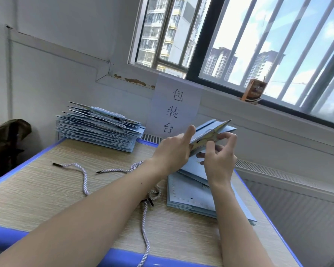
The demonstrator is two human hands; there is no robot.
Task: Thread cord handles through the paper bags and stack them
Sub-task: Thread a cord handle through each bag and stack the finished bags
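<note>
Cords — loose on the table, nearest edge, black-tipped, unthreaded. Done stack — far left corner, flat bags with cords fitted. Left hand — grips the raised bag at its rim, forefinger straight. Right hand — fingertips pinch at the bag's mouth; whether on a cord end, unclear. Judgement: hold the rim steady, feed the tip squarely through the hole. Blank pile — beneath the hands, no cords.
</note>
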